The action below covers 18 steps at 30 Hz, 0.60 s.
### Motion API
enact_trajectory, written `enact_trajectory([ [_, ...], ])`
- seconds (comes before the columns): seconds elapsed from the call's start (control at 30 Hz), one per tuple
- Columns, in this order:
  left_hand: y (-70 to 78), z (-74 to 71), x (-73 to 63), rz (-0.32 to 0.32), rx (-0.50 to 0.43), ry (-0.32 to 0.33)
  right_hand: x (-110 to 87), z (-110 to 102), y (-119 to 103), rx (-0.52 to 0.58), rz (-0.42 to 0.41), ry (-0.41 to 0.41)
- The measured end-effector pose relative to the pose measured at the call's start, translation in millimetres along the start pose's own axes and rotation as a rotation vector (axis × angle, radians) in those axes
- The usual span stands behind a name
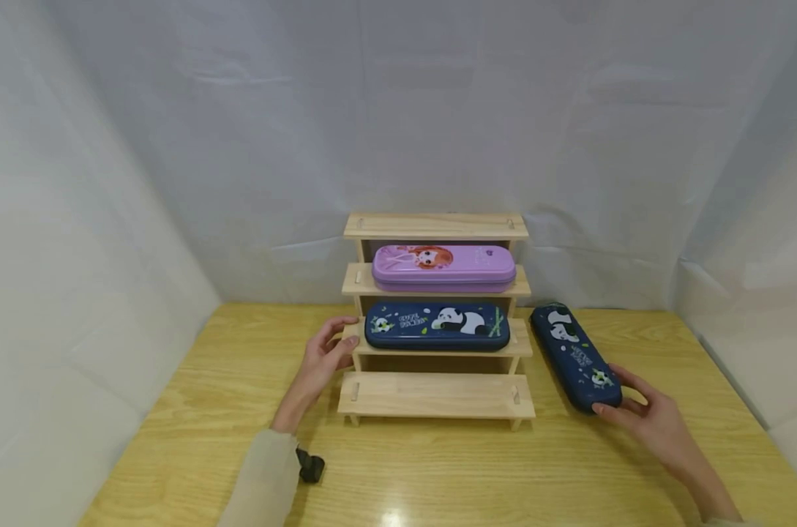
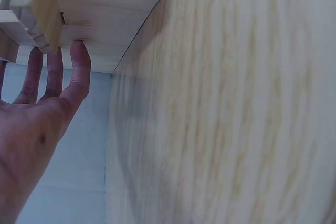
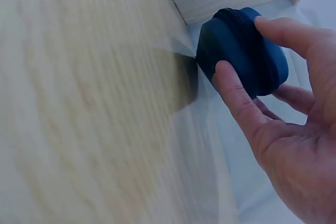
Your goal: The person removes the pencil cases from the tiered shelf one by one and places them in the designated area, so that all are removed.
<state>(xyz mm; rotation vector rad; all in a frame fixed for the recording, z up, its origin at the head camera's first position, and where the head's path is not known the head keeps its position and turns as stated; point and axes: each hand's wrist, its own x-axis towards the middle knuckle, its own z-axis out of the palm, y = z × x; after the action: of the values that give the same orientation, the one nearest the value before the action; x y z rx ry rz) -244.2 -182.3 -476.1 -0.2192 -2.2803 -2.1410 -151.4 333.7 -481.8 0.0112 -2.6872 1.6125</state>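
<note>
A tiered wooden display rack stands on the table, its left side held by my left hand. In the left wrist view, that hand's fingertips reach the rack's side panel around the end of a step board. At the rack's right, my right hand grips the near end of a navy panda pencil case. Thumb and fingers span this end in the right wrist view, over a shadow on the table. A matching panda pencil case lies on the second step from the bottom, a purple one one step above.
The rack's top step and bottom step are bare wood. A small black object is beside the left sleeve on the wood-grain table. Pale sheeting hangs behind and along both sides.
</note>
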Motion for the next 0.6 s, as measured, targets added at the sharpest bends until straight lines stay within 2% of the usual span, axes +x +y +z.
enact_trajectory([
  [0.13, -0.3, -0.3, 0.5, 0.007, 0.0, -0.005, -0.1, 4.6, 1.9, -0.014, -0.007, 0.01],
  [0.27, -0.6, -0.5, 0.8, 0.009, 0.0, -0.008, 1.2, 6.9, 3.5, -0.096, -0.014, 0.02],
  [0.6, -1.4, 0.5, 1.0, 0.013, -0.008, -0.008, 3.0, 7.0, 4.8, -0.23, 0.034, -0.016],
])
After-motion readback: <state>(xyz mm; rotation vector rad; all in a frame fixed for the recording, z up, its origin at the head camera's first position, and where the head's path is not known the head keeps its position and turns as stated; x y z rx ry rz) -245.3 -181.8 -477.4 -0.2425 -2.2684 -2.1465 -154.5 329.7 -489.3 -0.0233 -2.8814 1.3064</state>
